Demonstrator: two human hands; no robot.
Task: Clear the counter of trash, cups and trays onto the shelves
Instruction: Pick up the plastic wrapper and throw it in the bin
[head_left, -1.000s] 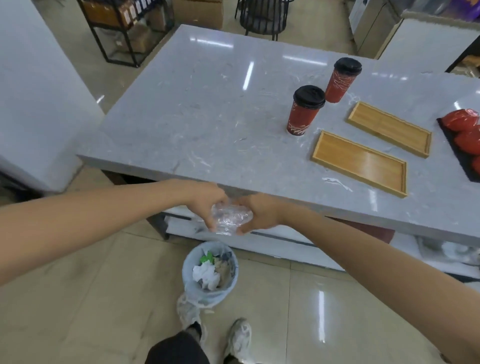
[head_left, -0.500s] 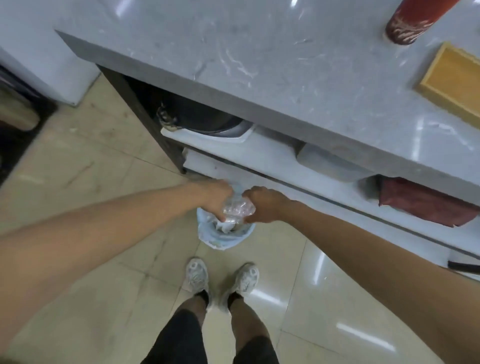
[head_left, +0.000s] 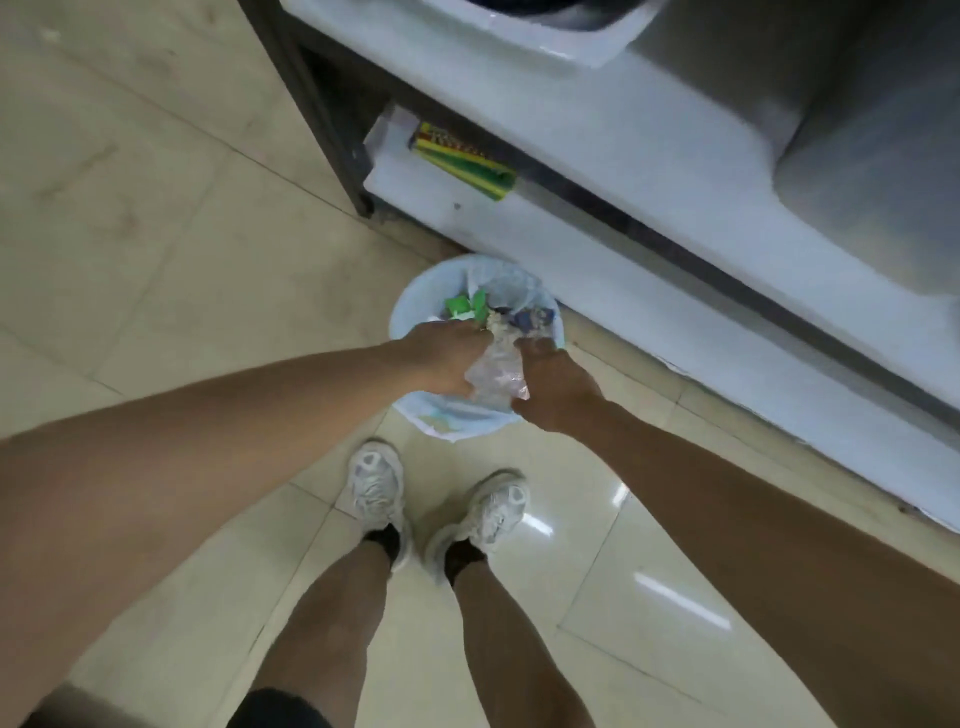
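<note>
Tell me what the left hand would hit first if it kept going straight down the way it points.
Probably the rubbish already in the bin. The left hand and the right hand grip a crumpled plastic wrapper right over its mouth; depth is unclear.

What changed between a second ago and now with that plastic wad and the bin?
Both hands carried the crumpled plastic down from counter height to the bin on the floor. The left hand and right hand now press it in at the rim, among the trash already there. The view tipped downward, so the counter is out of sight. Unchanged: both hands grip the plastic; the bin stands by the feet.
</note>
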